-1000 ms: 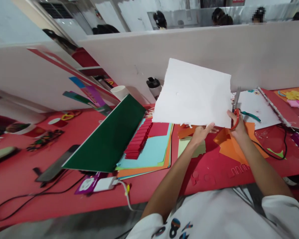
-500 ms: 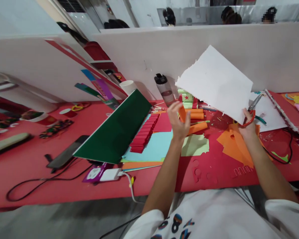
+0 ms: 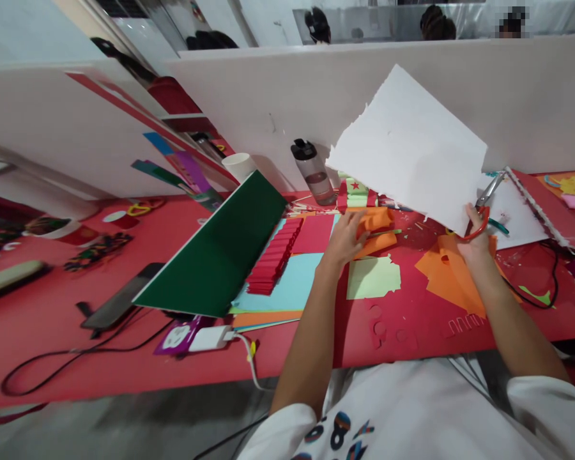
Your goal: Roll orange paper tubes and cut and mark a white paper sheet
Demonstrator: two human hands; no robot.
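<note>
My left hand (image 3: 345, 239) is lowered at the orange paper rolls (image 3: 377, 220), its fingers stretched out against them and its thumb apart. My right hand (image 3: 475, 246) is closed on a torn-edged white foam-board sheet (image 3: 412, 144), gripping it by its lower right corner. The same hand has a pair of scissors (image 3: 483, 211) with red-orange handles, blades pointing up and away. Below my right hand lie creased orange paper pieces (image 3: 448, 275). A pale green paper piece (image 3: 374, 278) lies between my arms.
To the left, a dark green board (image 3: 211, 255) leans beside a row of folded red paper strips (image 3: 275, 255) on light blue paper (image 3: 297, 284). A water bottle (image 3: 314, 172) stands at the back wall. A power bank (image 3: 211, 338) and cables lie near the front edge.
My left hand has come down from holding an orange paper piece upright to the orange rolls. The white sheet and scissors stay in my right hand; the view has shifted slightly.
</note>
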